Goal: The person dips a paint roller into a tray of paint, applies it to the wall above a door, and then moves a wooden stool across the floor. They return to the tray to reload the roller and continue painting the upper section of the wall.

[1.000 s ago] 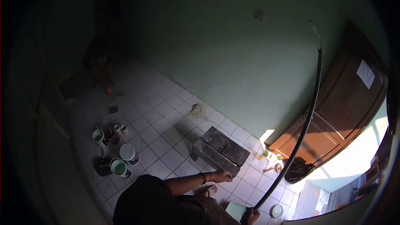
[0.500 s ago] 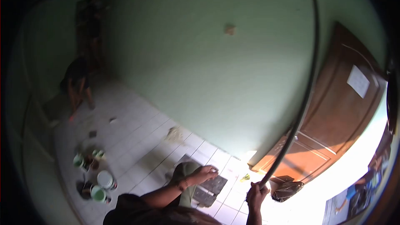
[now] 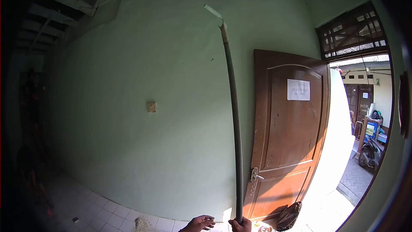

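A long dark pole [image 3: 234, 103] stands nearly upright in front of the green wall, its lower end in the grip of my right hand [image 3: 241, 225]. At its top, past a pale wrapped joint, a slim white paint roller [image 3: 212, 11] slants up to the left, overlapping the upper wall in this view. My left hand [image 3: 200, 223] is at the bottom edge, just left of the pole, with loosely bent fingers and nothing in them.
A brown door [image 3: 283, 133] with a paper sheet stands right of the pole, beside a sunlit doorway. A dark bag [image 3: 289, 216] lies at its foot. A switch plate [image 3: 151, 107] is on the wall. Two people [image 3: 32, 167] are in the dim left side.
My view has tilted up, so the paint roller and upper wall now show. The pole now appears more upright, still in my right hand. The floor buckets have left the view.
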`<state>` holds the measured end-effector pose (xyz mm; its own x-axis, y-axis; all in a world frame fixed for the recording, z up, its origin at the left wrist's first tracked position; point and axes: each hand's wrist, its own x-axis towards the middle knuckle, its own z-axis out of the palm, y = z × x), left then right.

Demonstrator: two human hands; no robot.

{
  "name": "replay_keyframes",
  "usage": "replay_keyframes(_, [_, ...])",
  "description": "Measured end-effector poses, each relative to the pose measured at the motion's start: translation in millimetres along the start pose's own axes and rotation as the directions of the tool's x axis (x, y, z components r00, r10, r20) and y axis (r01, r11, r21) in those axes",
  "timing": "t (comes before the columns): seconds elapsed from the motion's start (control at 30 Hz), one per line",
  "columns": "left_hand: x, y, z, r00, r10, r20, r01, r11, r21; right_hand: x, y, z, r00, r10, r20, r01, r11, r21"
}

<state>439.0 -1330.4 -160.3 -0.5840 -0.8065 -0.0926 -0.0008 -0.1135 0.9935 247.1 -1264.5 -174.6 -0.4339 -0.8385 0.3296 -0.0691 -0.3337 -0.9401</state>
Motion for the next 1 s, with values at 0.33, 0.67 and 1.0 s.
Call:
replay_keyframes(0.33, [77,-7,-119,0.999,-0.023,-0.026,0.023,1.000,-0.003,121,8,69,0.994,-0.061,-0.095,0.040,0.976,-0.213])
replay_keyframes(0.67, [134,345,-300,0.744,0.523,-0.415,-0.430,0.851,0.301,405,-348,187,0.920,-0.378,-0.103,0.383,0.923,0.031])
replay_keyframes(1.0, [138,480,-272,0.920,0.365,-0.142,-0.306,0.897,0.319,510,-586,172,0.876,-0.441,-0.196,0.389,0.886,-0.252])
